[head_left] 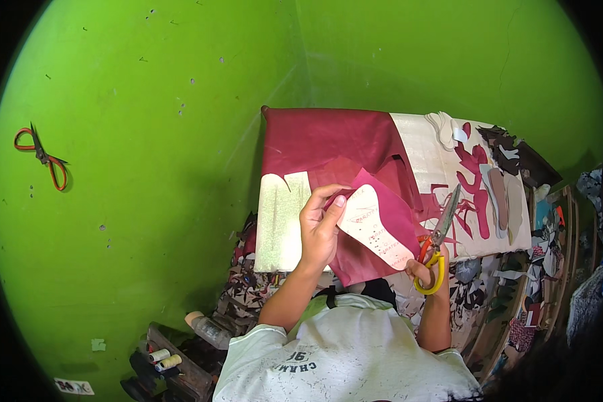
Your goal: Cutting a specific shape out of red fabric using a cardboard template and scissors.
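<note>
My left hand (320,231) pinches a pale insole-shaped piece (375,228) with printed marks, its thumb on top and its fingers behind. Under that piece lies a maroon sheet of material (400,218), held together with it and showing past its right edge. My right hand (422,271) grips scissors (442,231) with yellow and orange handles, their blades pointing up and away. The thumb of that hand also reaches the lower end of the insole-shaped piece. The scissor blades stand to the right of the maroon sheet, and look nearly closed.
A covered table (516,238) carries a large maroon cloth (328,134), maroon offcuts (479,201) and grey-brown sole shapes (499,201). Another pair of scissors (43,157) hangs on the green wall. Thread spools (167,362) sit at lower left. Racks (516,315) with scraps stand at right.
</note>
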`<action>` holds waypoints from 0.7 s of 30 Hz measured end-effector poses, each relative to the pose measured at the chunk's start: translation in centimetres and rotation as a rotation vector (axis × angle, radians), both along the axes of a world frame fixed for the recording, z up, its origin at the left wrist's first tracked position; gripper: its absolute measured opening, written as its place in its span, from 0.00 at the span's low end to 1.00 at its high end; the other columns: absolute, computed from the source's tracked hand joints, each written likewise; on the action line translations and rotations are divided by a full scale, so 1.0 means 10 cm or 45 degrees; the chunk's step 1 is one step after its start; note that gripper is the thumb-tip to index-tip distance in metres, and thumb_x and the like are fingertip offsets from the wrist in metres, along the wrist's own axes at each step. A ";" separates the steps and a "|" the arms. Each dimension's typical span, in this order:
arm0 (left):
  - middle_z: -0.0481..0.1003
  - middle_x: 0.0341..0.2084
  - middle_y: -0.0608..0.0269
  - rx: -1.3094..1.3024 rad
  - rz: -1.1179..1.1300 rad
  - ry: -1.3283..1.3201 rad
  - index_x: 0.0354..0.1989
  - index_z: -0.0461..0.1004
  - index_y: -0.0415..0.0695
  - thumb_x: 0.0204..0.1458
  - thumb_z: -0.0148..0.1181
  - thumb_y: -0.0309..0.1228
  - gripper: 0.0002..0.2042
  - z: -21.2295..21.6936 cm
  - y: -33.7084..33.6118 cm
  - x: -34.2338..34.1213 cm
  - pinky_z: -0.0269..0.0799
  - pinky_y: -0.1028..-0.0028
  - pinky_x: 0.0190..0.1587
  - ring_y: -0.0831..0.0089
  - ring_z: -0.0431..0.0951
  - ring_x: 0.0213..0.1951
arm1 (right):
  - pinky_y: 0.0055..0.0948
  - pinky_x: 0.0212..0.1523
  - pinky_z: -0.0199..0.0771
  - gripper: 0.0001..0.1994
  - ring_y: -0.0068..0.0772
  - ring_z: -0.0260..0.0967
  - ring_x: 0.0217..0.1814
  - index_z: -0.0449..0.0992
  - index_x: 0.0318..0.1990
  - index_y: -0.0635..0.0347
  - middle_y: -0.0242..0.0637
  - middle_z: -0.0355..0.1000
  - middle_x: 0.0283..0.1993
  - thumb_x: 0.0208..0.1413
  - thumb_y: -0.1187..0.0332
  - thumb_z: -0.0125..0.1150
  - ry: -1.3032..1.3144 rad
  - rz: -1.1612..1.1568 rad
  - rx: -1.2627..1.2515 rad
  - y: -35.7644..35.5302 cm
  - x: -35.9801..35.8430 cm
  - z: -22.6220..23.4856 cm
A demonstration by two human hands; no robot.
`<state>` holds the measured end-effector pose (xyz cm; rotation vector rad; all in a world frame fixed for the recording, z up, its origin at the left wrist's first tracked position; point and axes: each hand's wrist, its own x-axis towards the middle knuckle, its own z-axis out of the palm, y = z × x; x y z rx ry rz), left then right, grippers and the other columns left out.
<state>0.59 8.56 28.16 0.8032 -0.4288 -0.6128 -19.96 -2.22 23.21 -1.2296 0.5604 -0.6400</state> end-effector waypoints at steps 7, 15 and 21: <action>0.74 0.35 0.59 0.064 0.085 0.058 0.43 0.68 0.35 0.56 0.51 0.26 0.10 -0.21 -0.20 -0.02 0.69 0.80 0.40 0.79 0.74 0.36 | 0.19 0.13 0.63 0.19 0.20 0.62 0.13 0.62 0.41 0.66 0.28 0.60 0.19 0.39 0.83 0.57 0.096 -0.033 -0.045 0.03 0.05 0.10; 0.75 0.32 0.58 0.243 0.145 0.199 0.41 0.69 0.32 0.55 0.53 0.28 0.11 -0.69 -0.48 0.06 0.69 0.81 0.37 0.81 0.74 0.33 | 0.18 0.13 0.61 0.15 0.20 0.61 0.13 0.61 0.37 0.63 0.33 0.63 0.19 0.41 0.83 0.56 0.223 -0.086 0.004 0.00 0.13 -0.03; 0.74 0.35 0.58 0.167 -0.137 0.347 0.40 0.70 0.35 0.51 0.56 0.26 0.10 -0.72 -0.55 -0.01 0.68 0.76 0.44 0.74 0.74 0.39 | 0.19 0.13 0.62 0.15 0.22 0.62 0.14 0.61 0.37 0.62 0.34 0.64 0.21 0.41 0.82 0.56 0.248 -0.162 0.170 -0.06 0.13 -0.15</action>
